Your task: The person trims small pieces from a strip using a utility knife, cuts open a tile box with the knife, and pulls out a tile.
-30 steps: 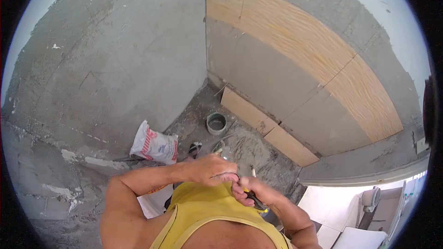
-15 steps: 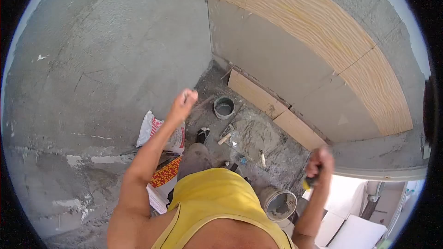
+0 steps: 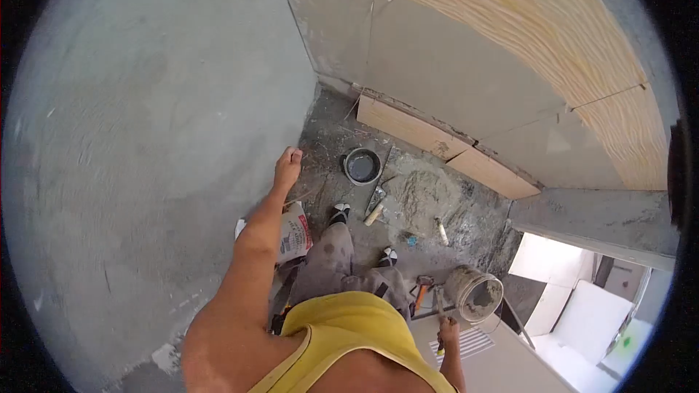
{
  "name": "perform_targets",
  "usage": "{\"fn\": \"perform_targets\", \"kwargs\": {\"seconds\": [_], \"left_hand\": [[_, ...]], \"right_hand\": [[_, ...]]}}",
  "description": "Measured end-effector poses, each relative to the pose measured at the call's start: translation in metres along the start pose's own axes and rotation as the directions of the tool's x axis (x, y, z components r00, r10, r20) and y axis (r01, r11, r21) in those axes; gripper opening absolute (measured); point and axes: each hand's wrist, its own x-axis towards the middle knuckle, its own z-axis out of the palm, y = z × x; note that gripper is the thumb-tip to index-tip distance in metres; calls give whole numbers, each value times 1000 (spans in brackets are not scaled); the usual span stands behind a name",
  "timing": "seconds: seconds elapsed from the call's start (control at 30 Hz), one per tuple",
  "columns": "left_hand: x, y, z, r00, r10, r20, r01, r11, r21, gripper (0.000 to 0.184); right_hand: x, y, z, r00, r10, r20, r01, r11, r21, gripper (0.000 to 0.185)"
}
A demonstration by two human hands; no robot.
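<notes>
My left hand (image 3: 289, 167) is held out in front of the grey wall, its fingers curled closed. What they hold, if anything, is too small to make out. At the lower right, my right hand (image 3: 448, 332) is wrapped around a tool with a black and yellow handle (image 3: 440, 351); its kind is unclear. Close to this hand stands a mortar-smeared bucket (image 3: 459, 287), and a hammer (image 3: 422, 291) with an orange handle lies beside it. A large light tile (image 3: 502, 356) with a striped patch is below the right hand.
A black bucket (image 3: 362, 166) stands on the floor near a heap of mortar (image 3: 422, 193). Two trowels, one with a wooden handle (image 3: 374, 215), the other with a pale handle (image 3: 443, 231), lie at the mortar. Tiles (image 3: 400, 127) line the wall's foot. A bag (image 3: 295, 233) sits left.
My right hand has moved down and inward, bringing the tool beside the mortar-smeared bucket. My left hand stays raised and closed. The view has shifted, showing the hammer and large tile.
</notes>
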Motion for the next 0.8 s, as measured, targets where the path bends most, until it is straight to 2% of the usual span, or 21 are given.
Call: {"fn": "perform_targets", "kwargs": {"seconds": [0.03, 0.1, 0.13, 0.2, 0.23, 0.27, 0.33, 0.37, 0.4, 0.43, 0.47, 0.5, 0.53, 0.57, 0.6, 0.63, 0.7, 0.73, 0.8], "left_hand": [[11, -5, 3, 1000, -4, 24, 4, 1000, 3, 38], [30, -3, 5, 1000, -24, 6, 23, 989, 144, 34], [38, -1, 6, 999, -19, 36, 14, 989, 147, 34], [57, -9, 0, 971, 236, 30, -228, 884, 408, 32], [75, -20, 2, 989, 124, 81, -148, 836, 529, 30], [86, -28, 3, 987, 126, 96, -158, 831, 534, 30], [101, -42, 7, 998, 60, -31, -40, 892, 451, 32], [112, -65, 12, 998, 69, -5, -59, 889, 454, 32], [125, -94, 18, 987, 144, 76, -160, 938, 306, 34], [131, -105, 32, 960, 232, 156, -254, 958, 136, 36], [121, -81, 41, 960, -33, 278, 41, 999, -22, 37], [103, -50, 44, 859, -274, 432, 353, 929, -113, 39], [87, -27, 47, 745, -264, 613, 416, 902, -117, 38], [66, -5, 51, 589, -240, 772, 479, 872, -95, 39], [36, 17, 59, 525, -141, 839, 377, 923, -81, 36], [12, 10, 75, 366, -135, 921, 454, 889, -50, 31], [-46, 40, 89, 76, -375, 924, 498, 817, 290, 18], [-77, 36, 98, -26, -335, 942, 449, 838, 310, 17], [-126, 32, 114, -190, -316, 929, 343, 866, 365, 17]], "right_hand": [[-5, 8, 6, 993, 118, -5, -117, 992, 41, 37], [-14, -1, 21, 984, 179, 2, -178, 983, 43, 38], [-19, -5, 27, 977, 212, 14, -213, 976, 44, 38], [-25, -30, 38, 966, 257, 4, -257, 966, -2, 39], [-23, -34, 45, 966, 259, -14, -259, 966, -3, 39], [-20, -37, 51, 966, 258, -29, -259, 966, -4, 39], [3, -18, 64, 964, 252, -78, -254, 967, -12, 39], [16, -5, 68, 981, 181, -74, -179, 983, 32, 37], [16, 3, 75, 991, 112, -80, -105, 991, 84, 35], [14, 0, 82, 995, 16, -101, 6, 976, 219, 32], [18, -5, 88, 987, -72, -143, 118, 930, 348, 29], [17, -30, 90, 990, -46, -131, 92, 924, 371, 27], [14, -51, 87, 992, -19, -125, 67, 916, 395, 26], [30, -34, 96, 989, -48, -142, 98, 925, 368, 28], [41, -10, 101, 984, -67, -168, 122, 932, 341, 31], [36, -10, 99, 982, -37, -184, 88, 957, 277, 35], [33, -23, 102, 980, 68, -189, -27, 977, 212, 43], [30, -25, 104, 975, 134, -178, -96, 973, 208, 49], [19, -34, 101, 977, 206, -50, -168, 897, 410, 53]]}}
